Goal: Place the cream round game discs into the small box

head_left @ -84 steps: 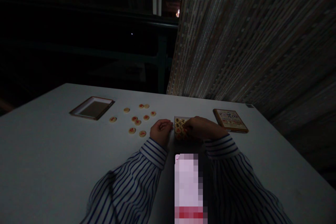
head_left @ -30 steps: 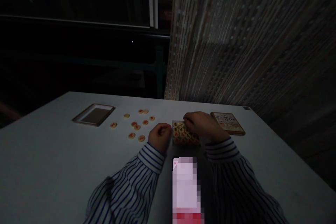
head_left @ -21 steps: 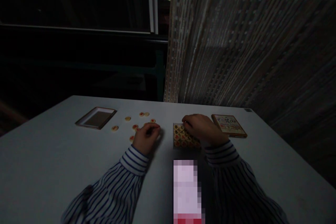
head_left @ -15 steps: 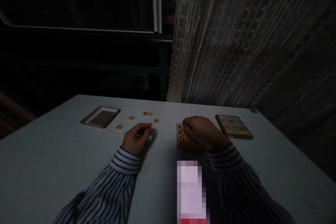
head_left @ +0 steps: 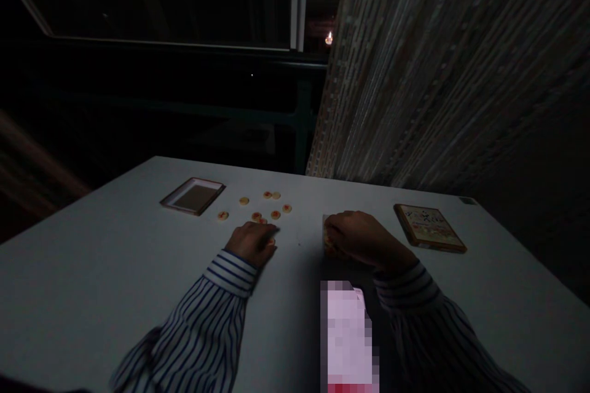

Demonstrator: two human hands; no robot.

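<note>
My left hand is low over the table, left of centre, with thumb and fingers closed about a round xiangqi piece. Just beyond its knuckles lie several more pale xiangqi pieces with red marks, such as one piece and another. My right hand reaches over a small clear box of xiangqi pieces. Its fingers curl down at the box's far left corner, and what they grip is hidden. The hand covers most of the box.
On the white table, a shallow open tray or lid lies far left. A flat printed box lies to the right. A phone with a blurred-out screen is near me. A string curtain hangs behind the table.
My left hand has come slightly nearer me, and more xiangqi pieces lie beyond it. My right hand now covers more of the box. The whole view has shifted a little.
</note>
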